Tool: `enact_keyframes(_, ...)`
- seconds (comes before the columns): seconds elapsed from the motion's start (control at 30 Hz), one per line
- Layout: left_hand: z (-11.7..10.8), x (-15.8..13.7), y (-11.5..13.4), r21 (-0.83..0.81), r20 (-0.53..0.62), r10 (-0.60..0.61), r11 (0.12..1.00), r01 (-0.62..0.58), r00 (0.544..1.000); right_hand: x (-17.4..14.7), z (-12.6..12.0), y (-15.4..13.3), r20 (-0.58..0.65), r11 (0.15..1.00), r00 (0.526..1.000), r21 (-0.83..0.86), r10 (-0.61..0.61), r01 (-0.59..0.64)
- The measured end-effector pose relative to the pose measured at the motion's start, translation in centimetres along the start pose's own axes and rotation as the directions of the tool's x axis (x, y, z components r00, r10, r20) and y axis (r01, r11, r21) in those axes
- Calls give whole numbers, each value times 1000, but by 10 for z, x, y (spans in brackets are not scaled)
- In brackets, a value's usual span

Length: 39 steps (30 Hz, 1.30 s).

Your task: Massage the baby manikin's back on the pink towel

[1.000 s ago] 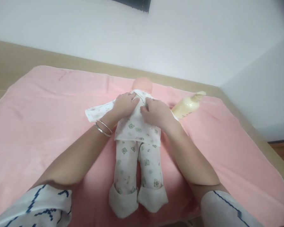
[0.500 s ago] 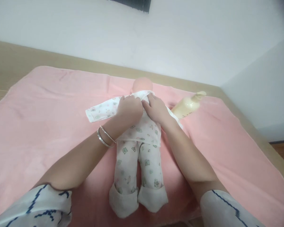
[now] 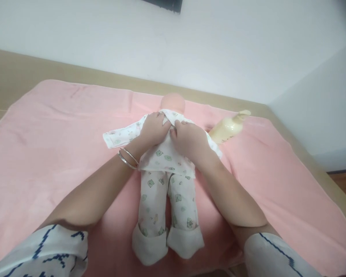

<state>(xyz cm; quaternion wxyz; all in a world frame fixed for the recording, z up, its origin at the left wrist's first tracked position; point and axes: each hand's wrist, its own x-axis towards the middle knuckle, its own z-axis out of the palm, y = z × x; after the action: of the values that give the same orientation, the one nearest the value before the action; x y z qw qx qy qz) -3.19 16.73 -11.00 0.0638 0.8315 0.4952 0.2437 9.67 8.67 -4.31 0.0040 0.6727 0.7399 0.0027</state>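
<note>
A baby doll (image 3: 173,102) lies on its back with its head away from me. It wears a white printed shirt (image 3: 168,158) with long sleeves and matching trousers (image 3: 153,202) with thick turned-up cuffs. At the chest, my left hand (image 3: 155,129) pinches the shirt's front edge just below the neckline. Close beside it my right hand (image 3: 190,140) has its fingers curled closed on the shirt cloth, near the other front edge. The fingertips meet the fabric, and partly hide it. One sleeve stretches out flat to the left.
A pink blanket (image 3: 75,134) lies under the doll on a wooden surface (image 3: 14,65) against a white wall. To the right of the doll's shoulder a pale yellow pump bottle (image 3: 226,129) lies on its side. A dark object (image 3: 168,4) shows at the top edge.
My right hand has turned and drawn down slightly, its fingers now curled into the shirt front. My left hand has opened its thumb outward a little and shifted left. The collar lies differently.
</note>
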Motion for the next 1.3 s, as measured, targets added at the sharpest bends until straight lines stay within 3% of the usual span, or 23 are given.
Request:
enact_keyframes(0.13,-4,-1,6,-19,47,-110,994,111,993,6,4,6,0,995,1000,102,-17,17)
enact_keyframes(0.33,-24,-5,21,-3,118,-99,995,100,988,29,26,21,-145,955,986,271,-87,124)
enact_keyframes(0.57,-48,-14,46,2,252,-113,993,116,961,42,33,31,-134,942,986,308,-96,133)
enact_keyframes(0.87,-33,-3,15,-40,226,-98,993,110,969,15,5,16,-10,973,1000,229,8,-6)
enact_keyframes(1.03,-23,3,4,-102,190,-157,979,179,969,4,2,5,-21,987,1000,161,-13,16)
enact_keyframes(1.13,-19,1,4,-40,173,-135,989,143,976,9,6,8,-31,984,999,180,-16,21)
enact_keyframes(1.3,-20,-7,9,104,183,-7,994,-12,983,27,14,24,-73,963,996,261,-53,70)
